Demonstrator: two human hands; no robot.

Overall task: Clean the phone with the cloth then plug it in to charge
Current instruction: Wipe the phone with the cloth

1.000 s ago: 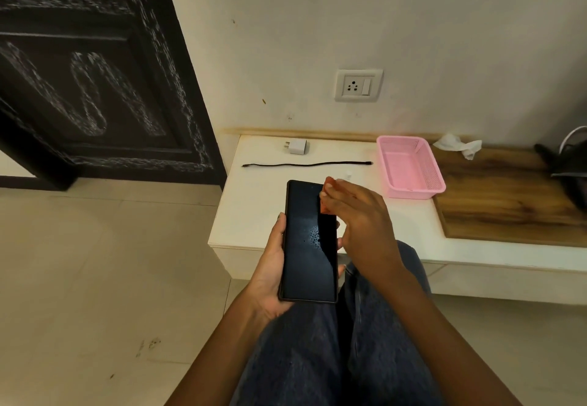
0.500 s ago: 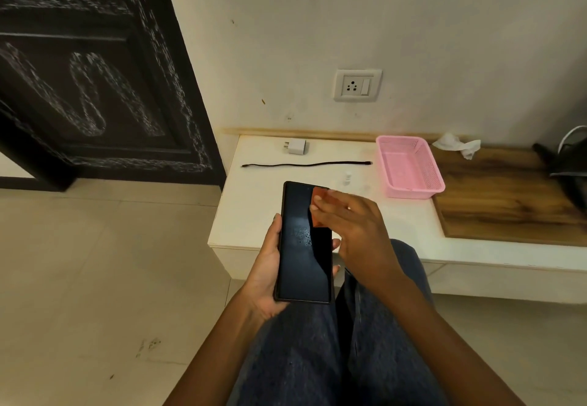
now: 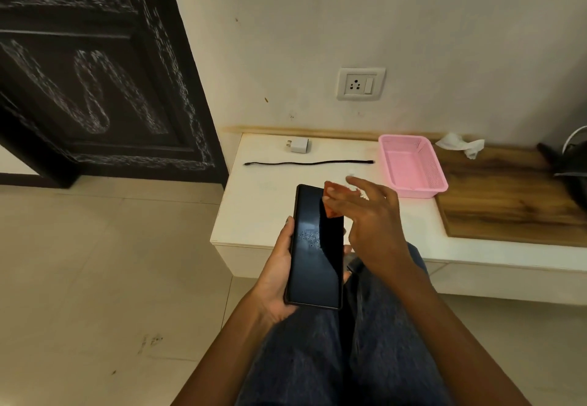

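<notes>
A black phone [image 3: 313,256] with droplets on its dark screen is held upright over my lap by my left hand [image 3: 274,275], fingers curled round its edges. My right hand [image 3: 368,218] pinches a small orange cloth [image 3: 332,199] against the phone's upper right corner. On the white ledge [image 3: 254,208] behind lie a white charger adapter [image 3: 298,145] and a straight black cable [image 3: 308,163]. A wall socket [image 3: 360,84] with a switch sits above the ledge.
A pink plastic basket [image 3: 413,165] stands on the ledge right of the cable. A wooden board [image 3: 508,202] with a crumpled white tissue [image 3: 460,145] lies further right, next to a dark object [image 3: 568,164]. A black door [image 3: 89,65] fills the left.
My right hand slid the cloth left across the top of the screen, then back right and slightly up. The phone stayed in my left hand.
</notes>
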